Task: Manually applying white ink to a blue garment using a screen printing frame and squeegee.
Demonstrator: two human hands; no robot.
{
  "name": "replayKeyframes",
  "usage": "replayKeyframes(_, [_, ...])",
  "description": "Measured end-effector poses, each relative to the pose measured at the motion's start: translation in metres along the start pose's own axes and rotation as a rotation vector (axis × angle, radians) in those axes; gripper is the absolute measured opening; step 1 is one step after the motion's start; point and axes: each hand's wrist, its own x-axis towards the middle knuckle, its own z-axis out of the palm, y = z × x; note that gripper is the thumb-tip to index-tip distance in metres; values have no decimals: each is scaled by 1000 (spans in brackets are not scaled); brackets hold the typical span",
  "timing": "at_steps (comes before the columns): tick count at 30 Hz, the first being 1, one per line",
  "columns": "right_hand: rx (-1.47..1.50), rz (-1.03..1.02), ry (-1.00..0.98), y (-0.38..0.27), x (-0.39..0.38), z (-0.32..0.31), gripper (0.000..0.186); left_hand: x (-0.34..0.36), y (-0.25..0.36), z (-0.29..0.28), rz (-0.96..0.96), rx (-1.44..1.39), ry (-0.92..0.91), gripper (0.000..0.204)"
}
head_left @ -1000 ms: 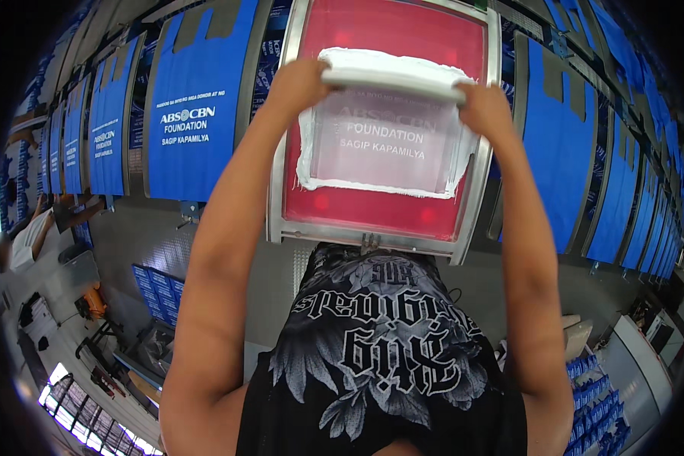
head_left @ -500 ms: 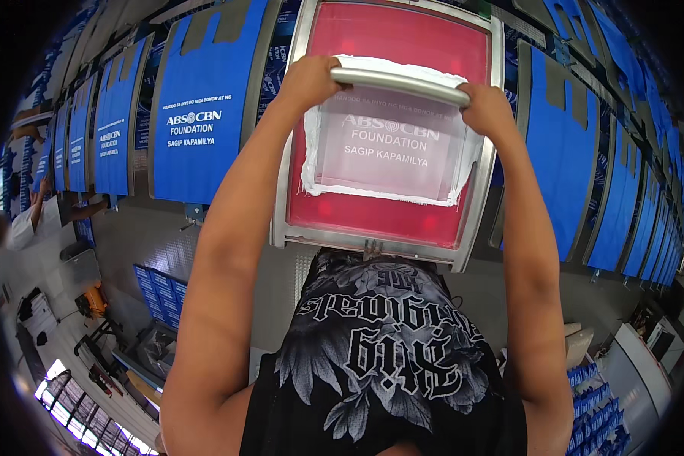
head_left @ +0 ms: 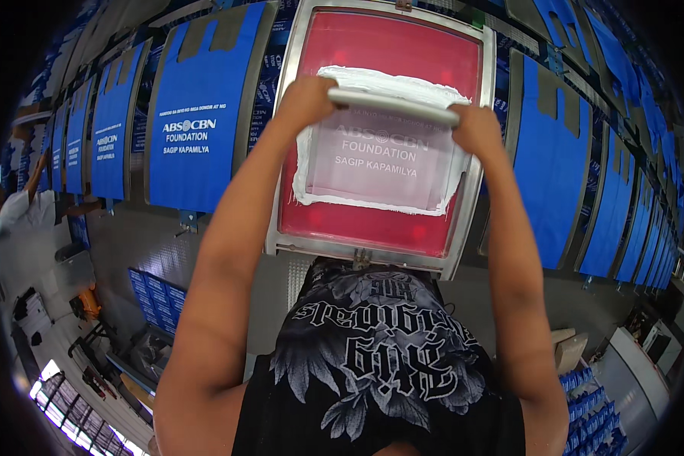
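A squeegee with a long pale handle [head_left: 394,104] lies across the upper part of a red printing screen [head_left: 391,38] in a metal frame [head_left: 327,249]. My left hand [head_left: 305,102] is closed round its left end, my right hand [head_left: 479,131] round its right end. Thick white ink [head_left: 376,80] forms a band beyond the squeegee and a ragged border around the pale stencil window [head_left: 372,178]. White lettering shows through that window. The squeegee's lower edge is hard to make out.
Blue fabric pieces with cut-out tops lie on boards in a row, left [head_left: 194,114] and right [head_left: 551,159] of the screen. At the far left another person's white sleeve [head_left: 26,213] shows. Blue printed pieces [head_left: 159,300] lie lower left, and more blue items [head_left: 589,414] lower right.
Both hands have drawn the squeegee slightly toward me, and the white ink band behind it looks wider. The whole view has shifted a little.
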Motion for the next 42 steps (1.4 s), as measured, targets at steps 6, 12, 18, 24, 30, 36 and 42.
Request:
replayKeyframes(6, [141, -75, -39, 14, 36, -46, 41, 3, 7, -43, 14, -29, 286, 38])
replayKeyframes(12, [137, -115, -86, 36, 75, -47, 45, -179, 47, 9, -230, -454, -319, 39])
replayKeyframes(18, [189, -197, -182, 13, 90, -40, 49, -307, 70, 159, -528, -1092, -635, 50])
replayKeyframes(24, [94, -168, 9, -30, 72, -43, 49, -296, 95, 128, -395, -1387, -612, 42])
replayKeyframes(30, [110, -149, 20, -91, -79, -10, 47, -295, 99, 119, -352, -1342, -543, 42])
replayKeyframes(36, [146, -95, 15, -143, -194, 15, 41, -292, 101, 129, -505, -1126, -562, 45])
replayKeyframes(42, [118, -8, 72, -75, -175, 3, 36, -296, 91, 148, -639, -959, -509, 46])
